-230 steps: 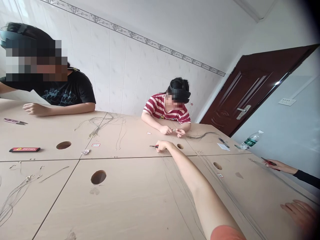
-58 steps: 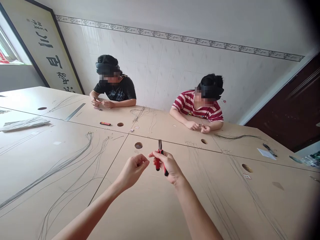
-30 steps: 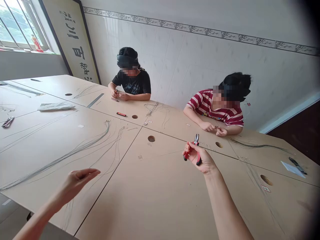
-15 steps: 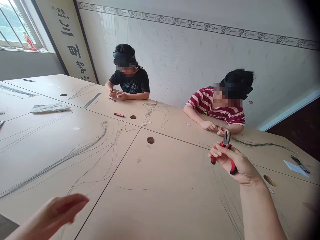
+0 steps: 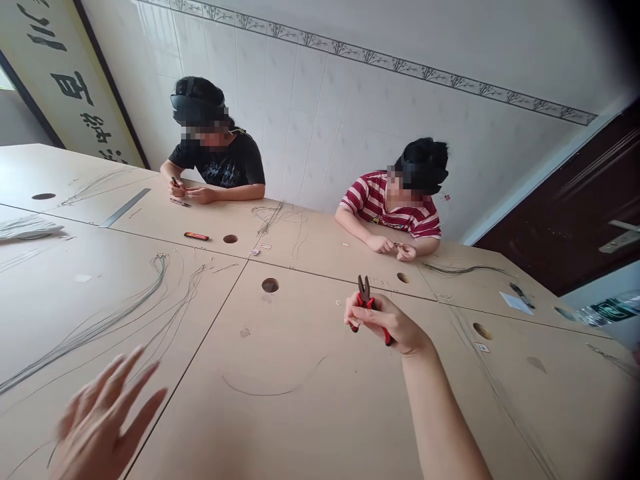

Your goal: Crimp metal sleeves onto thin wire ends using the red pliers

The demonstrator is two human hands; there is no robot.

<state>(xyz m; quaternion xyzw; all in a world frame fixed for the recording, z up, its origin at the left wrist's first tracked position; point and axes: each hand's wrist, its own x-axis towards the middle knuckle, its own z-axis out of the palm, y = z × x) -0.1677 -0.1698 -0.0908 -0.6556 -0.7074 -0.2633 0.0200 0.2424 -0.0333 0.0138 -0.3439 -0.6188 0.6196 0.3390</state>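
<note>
While right hand [image 5: 383,320] grips pliers [image 5: 365,300], left [image 5: 107,413] splayed.

Red-handled pliers [image 5: 371,310] in right hand [image 5: 387,323]

White tiled wall [image 5: 310,113] beside a dark door [image 5: 565,213].

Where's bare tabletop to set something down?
Largest: below the lone curved wire, between the diagonal seam and right forearm. Smaller: between the pliers and the hole left of them. Crowded: left of the seam, with the wire bundle and left hand.
</note>
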